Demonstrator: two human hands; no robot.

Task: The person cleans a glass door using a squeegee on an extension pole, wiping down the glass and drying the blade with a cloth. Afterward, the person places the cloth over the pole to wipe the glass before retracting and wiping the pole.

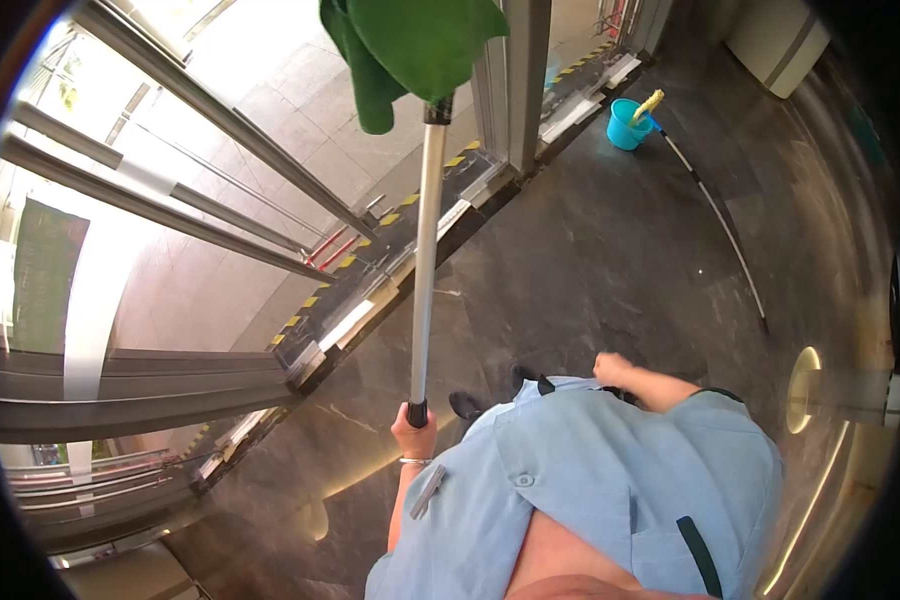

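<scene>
My left hand [413,432] is closed around the black grip at the lower end of a long silver pole [426,270]. The pole rises away from me, and a green cloth head [425,50] hangs folded over its top end, cut off by the upper edge of the view. A metal bracelet circles my left wrist. My right hand [615,369] is beside my body, its fingers curled in, and no object shows in it. My light blue shirt [590,450] fills the lower part of the view.
Glass doors with metal frames [235,110] stand on the left, above a sill with yellow-black striped tape [345,262]. On the dark tiled floor [570,260] is a blue bucket [625,130] with a yellow bundle [648,105] in it. A thin long handle [715,205] slants away from the bucket.
</scene>
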